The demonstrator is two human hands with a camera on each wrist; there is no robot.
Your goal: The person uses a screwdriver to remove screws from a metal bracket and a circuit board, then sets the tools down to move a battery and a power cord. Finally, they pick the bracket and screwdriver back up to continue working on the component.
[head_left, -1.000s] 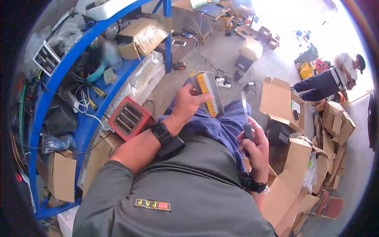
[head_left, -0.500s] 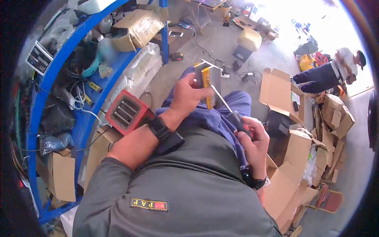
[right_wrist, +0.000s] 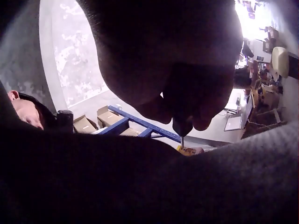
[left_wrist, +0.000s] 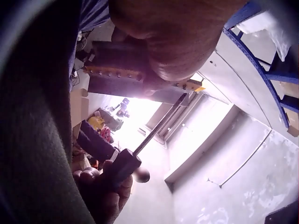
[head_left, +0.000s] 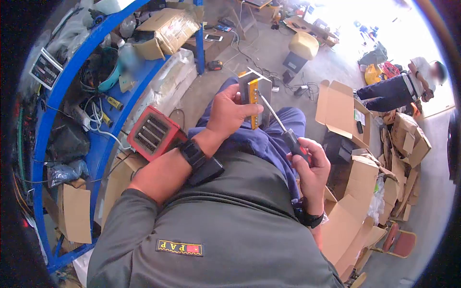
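Note:
In the head view my left hand (head_left: 226, 114) grips a grey metal plate (head_left: 265, 98) over the lap, thumb across a yellow strip (head_left: 254, 91) fixed along it. A row of small screws shows on this strip in the left wrist view. My right hand (head_left: 313, 165) holds a screwdriver (head_left: 292, 140) by its dark and red handle. Its shaft slants up to the left, with the tip close to the screw row near the strip's upper part. In the right wrist view the hand is a dark silhouette around the screwdriver handle.
A red box with a slotted face (head_left: 156, 133) stands left of my forearm, beside blue shelving (head_left: 137, 91) loaded with goods. Open cardboard boxes (head_left: 336, 113) lie to the right. Cables and a power strip are on the floor ahead; another person (head_left: 396, 91) stands at far right.
The screwdriver, earlier pointing straight up apart from the plate, has tilted left and its tip has come to the yellow strip. The left hand has turned the plate so the strip stands more upright.

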